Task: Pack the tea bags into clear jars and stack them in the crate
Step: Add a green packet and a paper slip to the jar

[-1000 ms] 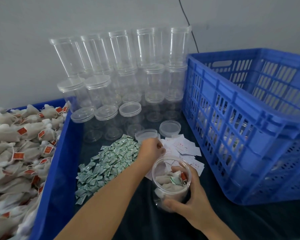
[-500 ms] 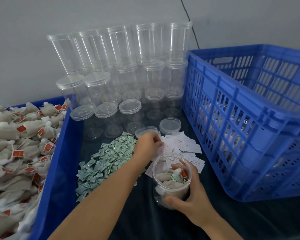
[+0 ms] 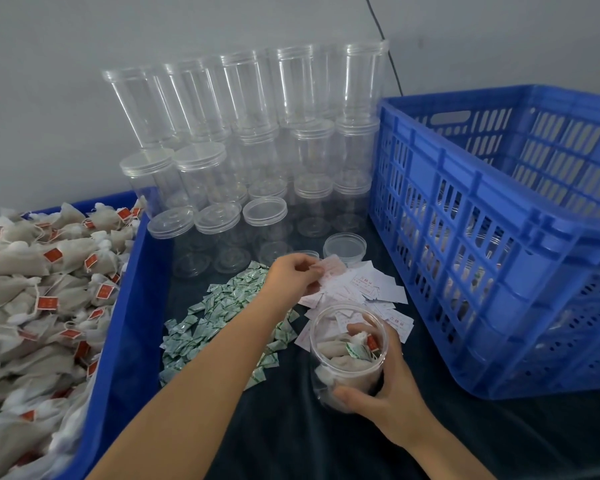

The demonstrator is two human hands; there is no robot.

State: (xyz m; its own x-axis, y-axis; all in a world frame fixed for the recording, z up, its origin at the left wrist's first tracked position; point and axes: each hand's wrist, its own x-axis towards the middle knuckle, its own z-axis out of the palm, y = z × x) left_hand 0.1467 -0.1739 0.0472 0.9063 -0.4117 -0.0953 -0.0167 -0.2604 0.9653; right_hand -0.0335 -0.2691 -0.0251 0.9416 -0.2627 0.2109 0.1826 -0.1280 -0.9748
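Note:
My right hand (image 3: 383, 389) grips an open clear jar (image 3: 343, 372) that stands on the dark cloth, holding several tea bags and a green sachet. My left hand (image 3: 293, 273) pinches a white paper slip (image 3: 331, 270) lifted off the heap of slips (image 3: 368, 289) behind the jar. Beige tea bags with red tags (image 3: 39, 306) fill the blue tray (image 3: 125, 327) at the left. A big blue crate (image 3: 499, 244) stands at the right, with some filled jars dimly visible through its slots.
Empty clear jars (image 3: 257, 133) are stacked against the grey wall at the back, some capped. A loose lid (image 3: 344, 247) lies near the slips. Green sachets (image 3: 222, 317) are spread on the cloth between the tray and the jar.
My left hand has lifted one paper slip from the heap, pinching it. My right hand still holds the jar in place.

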